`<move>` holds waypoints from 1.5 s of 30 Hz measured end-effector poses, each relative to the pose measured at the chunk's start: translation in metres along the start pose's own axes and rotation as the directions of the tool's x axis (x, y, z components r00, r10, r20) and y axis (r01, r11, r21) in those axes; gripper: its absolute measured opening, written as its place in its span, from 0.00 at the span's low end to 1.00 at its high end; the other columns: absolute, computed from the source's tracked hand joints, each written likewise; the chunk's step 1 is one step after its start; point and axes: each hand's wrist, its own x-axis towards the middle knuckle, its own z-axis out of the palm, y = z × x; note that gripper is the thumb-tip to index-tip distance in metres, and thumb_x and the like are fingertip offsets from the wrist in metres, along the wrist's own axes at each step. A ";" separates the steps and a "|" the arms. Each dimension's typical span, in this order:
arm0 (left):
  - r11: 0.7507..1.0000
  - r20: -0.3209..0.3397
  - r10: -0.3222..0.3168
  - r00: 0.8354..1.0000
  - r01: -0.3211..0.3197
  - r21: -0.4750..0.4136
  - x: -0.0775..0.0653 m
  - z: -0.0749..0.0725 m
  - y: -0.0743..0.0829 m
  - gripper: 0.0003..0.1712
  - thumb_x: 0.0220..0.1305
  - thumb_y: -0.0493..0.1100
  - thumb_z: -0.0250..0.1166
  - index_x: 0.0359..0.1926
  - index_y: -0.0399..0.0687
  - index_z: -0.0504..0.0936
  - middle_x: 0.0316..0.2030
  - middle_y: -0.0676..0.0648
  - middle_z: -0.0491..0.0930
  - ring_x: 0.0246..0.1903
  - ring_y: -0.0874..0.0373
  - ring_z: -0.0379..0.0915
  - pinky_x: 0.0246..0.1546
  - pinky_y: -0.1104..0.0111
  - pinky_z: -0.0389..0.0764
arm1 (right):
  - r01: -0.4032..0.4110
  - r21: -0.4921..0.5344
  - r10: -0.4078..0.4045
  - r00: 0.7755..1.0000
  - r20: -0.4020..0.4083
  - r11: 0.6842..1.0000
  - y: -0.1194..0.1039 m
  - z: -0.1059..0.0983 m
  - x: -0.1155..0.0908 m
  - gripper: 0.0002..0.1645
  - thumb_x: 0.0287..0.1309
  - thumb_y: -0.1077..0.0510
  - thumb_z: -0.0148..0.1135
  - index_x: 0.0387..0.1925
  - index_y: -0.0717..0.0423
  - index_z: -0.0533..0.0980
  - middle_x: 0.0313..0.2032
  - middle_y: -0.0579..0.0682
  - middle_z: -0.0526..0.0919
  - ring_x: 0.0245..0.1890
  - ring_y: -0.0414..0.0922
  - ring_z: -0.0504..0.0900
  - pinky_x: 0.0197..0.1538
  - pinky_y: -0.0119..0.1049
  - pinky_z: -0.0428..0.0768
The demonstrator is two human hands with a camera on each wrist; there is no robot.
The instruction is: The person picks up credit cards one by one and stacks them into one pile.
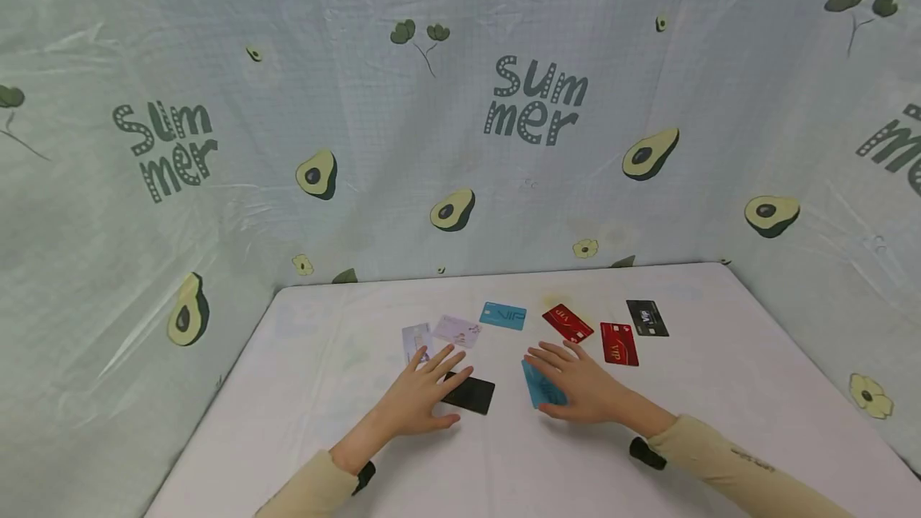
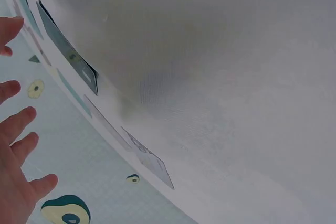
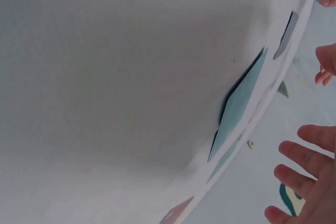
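Note:
In the head view my left hand (image 1: 417, 398) hovers with spread fingers at the left end of a black card (image 1: 471, 394). Its fingertips partly cover a pale lilac card (image 1: 417, 339). My right hand (image 1: 586, 382) is held over a blue card (image 1: 540, 386) and hides its right part. Both wrist views show spread fingers apart from the tabletop: the left hand (image 2: 18, 156) near the dark card (image 2: 68, 51), the right hand (image 3: 310, 177) beside the blue card (image 3: 239, 103). Neither hand holds anything.
Farther back on the white table (image 1: 324, 358) lie another lilac card (image 1: 457, 331), a blue VIP card (image 1: 503, 316), two red VIP cards, one tilted (image 1: 568, 322) and one more upright (image 1: 619, 344), and a black VIP card (image 1: 647, 318). A printed cloth (image 1: 381, 102) encloses the table's back and sides.

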 end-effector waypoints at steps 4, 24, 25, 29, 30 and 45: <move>0.999 -0.008 0.025 1.000 -0.024 0.022 0.001 0.000 -0.003 0.39 0.51 0.62 0.60 0.62 0.52 0.65 0.63 0.46 0.63 0.64 0.49 0.55 0.58 0.47 0.60 | 0.024 -0.001 -0.024 0.999 -0.037 1.000 -0.003 0.000 0.005 0.42 0.47 0.39 0.59 0.60 0.55 0.63 0.59 0.53 0.68 0.61 0.52 0.64 0.58 0.57 0.61; 0.994 0.079 0.064 0.995 -0.070 0.081 0.004 0.002 -0.013 0.38 0.53 0.63 0.58 0.61 0.49 0.66 0.60 0.47 0.67 0.63 0.49 0.56 0.59 0.50 0.60 | -0.002 -0.035 0.003 1.000 0.022 0.999 -0.017 0.005 0.022 0.40 0.48 0.37 0.57 0.60 0.53 0.64 0.55 0.50 0.71 0.57 0.49 0.66 0.57 0.53 0.63; 0.994 0.082 0.065 0.995 -0.072 0.087 0.004 0.003 -0.014 0.38 0.53 0.63 0.58 0.61 0.49 0.66 0.59 0.47 0.67 0.63 0.49 0.56 0.59 0.50 0.60 | -0.006 -0.040 0.007 0.999 0.031 0.999 -0.018 0.005 0.023 0.40 0.49 0.37 0.57 0.60 0.53 0.63 0.55 0.50 0.71 0.57 0.49 0.66 0.57 0.53 0.63; 0.994 0.095 0.070 0.993 -0.077 0.080 0.005 0.002 -0.017 0.38 0.53 0.63 0.57 0.61 0.49 0.66 0.59 0.46 0.67 0.63 0.50 0.57 0.59 0.50 0.60 | -0.009 -0.038 0.010 0.999 0.037 0.999 -0.020 0.006 0.027 0.40 0.49 0.37 0.56 0.60 0.52 0.63 0.55 0.49 0.71 0.57 0.48 0.65 0.58 0.52 0.62; 0.994 0.094 0.072 0.993 -0.080 0.075 0.005 0.002 -0.017 0.38 0.53 0.63 0.58 0.60 0.48 0.66 0.59 0.46 0.68 0.63 0.50 0.57 0.59 0.50 0.60 | -0.006 -0.039 0.007 0.999 0.032 0.999 -0.021 0.007 0.028 0.40 0.49 0.37 0.56 0.60 0.52 0.63 0.55 0.49 0.71 0.57 0.48 0.66 0.58 0.52 0.62; 0.990 0.116 0.092 0.989 -0.103 0.099 0.007 0.011 -0.021 0.36 0.54 0.65 0.54 0.59 0.50 0.68 0.56 0.48 0.71 0.61 0.51 0.61 0.56 0.51 0.64 | -0.032 -0.016 0.034 0.991 0.127 0.999 -0.035 0.014 0.042 0.38 0.50 0.35 0.54 0.57 0.53 0.66 0.54 0.49 0.71 0.57 0.49 0.65 0.59 0.55 0.59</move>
